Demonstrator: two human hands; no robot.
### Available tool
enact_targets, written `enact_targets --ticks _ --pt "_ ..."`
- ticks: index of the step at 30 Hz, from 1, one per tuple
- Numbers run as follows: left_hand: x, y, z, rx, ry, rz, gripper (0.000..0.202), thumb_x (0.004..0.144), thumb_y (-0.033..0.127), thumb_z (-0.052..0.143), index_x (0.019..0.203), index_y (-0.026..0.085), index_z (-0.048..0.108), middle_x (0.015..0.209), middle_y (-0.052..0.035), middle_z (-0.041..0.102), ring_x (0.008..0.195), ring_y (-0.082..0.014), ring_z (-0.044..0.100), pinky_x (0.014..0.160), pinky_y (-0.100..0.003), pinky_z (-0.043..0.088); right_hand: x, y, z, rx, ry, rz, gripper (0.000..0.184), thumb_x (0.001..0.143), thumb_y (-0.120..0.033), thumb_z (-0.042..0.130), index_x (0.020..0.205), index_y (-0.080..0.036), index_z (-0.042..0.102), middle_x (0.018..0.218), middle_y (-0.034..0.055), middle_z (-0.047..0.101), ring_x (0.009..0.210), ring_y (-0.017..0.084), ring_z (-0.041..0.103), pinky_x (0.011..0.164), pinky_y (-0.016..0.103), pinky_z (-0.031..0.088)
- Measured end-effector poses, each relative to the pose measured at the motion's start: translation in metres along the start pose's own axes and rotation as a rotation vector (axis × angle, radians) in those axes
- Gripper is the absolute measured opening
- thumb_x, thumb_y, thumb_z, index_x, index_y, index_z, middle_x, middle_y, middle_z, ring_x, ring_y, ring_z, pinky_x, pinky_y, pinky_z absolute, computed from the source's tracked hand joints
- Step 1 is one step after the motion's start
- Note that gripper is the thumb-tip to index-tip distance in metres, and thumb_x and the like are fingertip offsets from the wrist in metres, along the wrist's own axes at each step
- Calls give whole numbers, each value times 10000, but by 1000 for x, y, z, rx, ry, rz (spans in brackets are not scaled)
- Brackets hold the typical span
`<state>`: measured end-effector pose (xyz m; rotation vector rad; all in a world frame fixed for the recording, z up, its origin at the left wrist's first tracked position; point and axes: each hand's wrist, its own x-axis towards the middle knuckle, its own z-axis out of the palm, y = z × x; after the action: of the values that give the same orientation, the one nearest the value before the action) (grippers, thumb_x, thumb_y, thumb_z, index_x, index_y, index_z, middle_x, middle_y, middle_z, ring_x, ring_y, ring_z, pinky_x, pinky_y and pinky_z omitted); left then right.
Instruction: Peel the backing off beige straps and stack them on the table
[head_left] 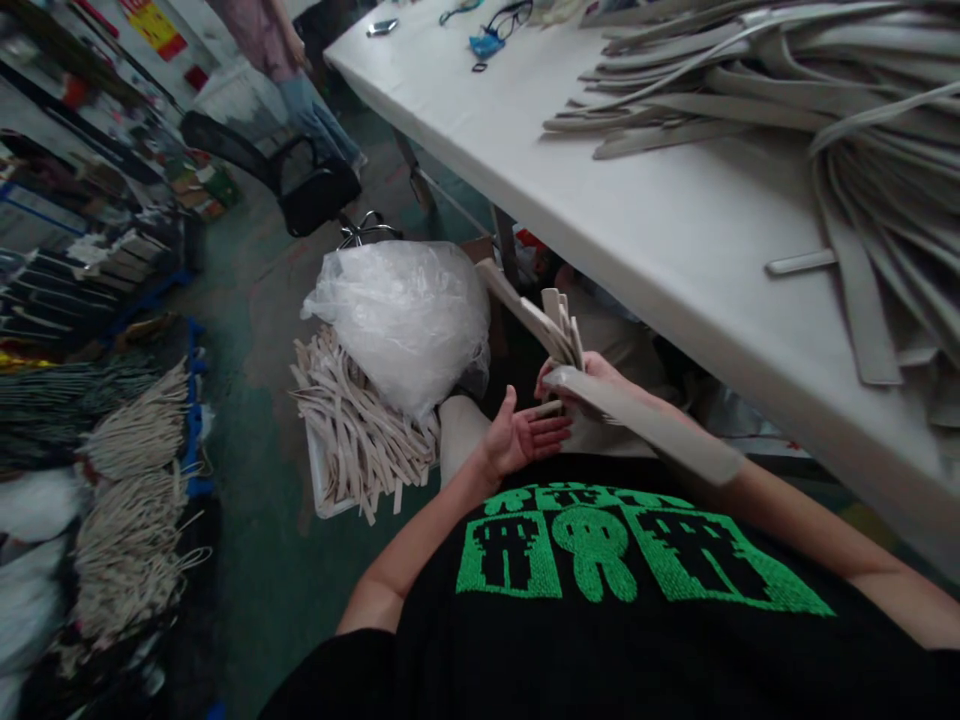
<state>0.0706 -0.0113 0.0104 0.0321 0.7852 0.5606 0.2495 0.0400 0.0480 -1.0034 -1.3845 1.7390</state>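
In front of my lap, my right hand (589,372) is closed around a bundle of flat grey-beige straps (555,325). Their short ends fan out above the fist, and one wide strap (652,420) hangs back over my right forearm. Just beside it, my left hand (523,437) lies palm up with its fingers stretched out and thumb raised. A strap end shows close to its fingertips; whether they touch I cannot tell. More loose straps (360,430) fill a white tub (322,497) on the floor to the left of my leg.
A white table (540,170) runs along the right, carrying a large pile of straps (750,90) and glasses (511,18). A bulging clear plastic bag (405,310) rests against the tub. Farther back are a black office chair (315,195) and a standing person (277,60). Bundled straps (135,540) lie at left.
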Motion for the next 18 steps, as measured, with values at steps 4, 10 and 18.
enact_targets --ticks 4,10,18 --pt "37 1 -25 -172 245 59 760 974 635 263 1213 -10 586 881 -206 713 780 -252 706 707 -352 568 -31 -17 -10 -108 -116 58 444 756 -568 752 673 -137 688 547 15 585 437 85 408 432 226 317" --pt "53 40 -26 -333 482 522 303 1028 300 375 1130 141 612 857 -54 686 706 -114 652 676 -189 521 -67 -8 -1 -130 -99 289 522 691 -662 759 600 -166 625 560 46 620 413 94 404 395 228 302" --pt "24 51 8 -103 303 886 225 996 263 406 1107 205 594 924 -78 721 755 -166 699 635 -264 529 -50 21 3 -108 167 187 566 676 -708 742 630 -158 615 571 51 617 409 89 403 394 228 277"
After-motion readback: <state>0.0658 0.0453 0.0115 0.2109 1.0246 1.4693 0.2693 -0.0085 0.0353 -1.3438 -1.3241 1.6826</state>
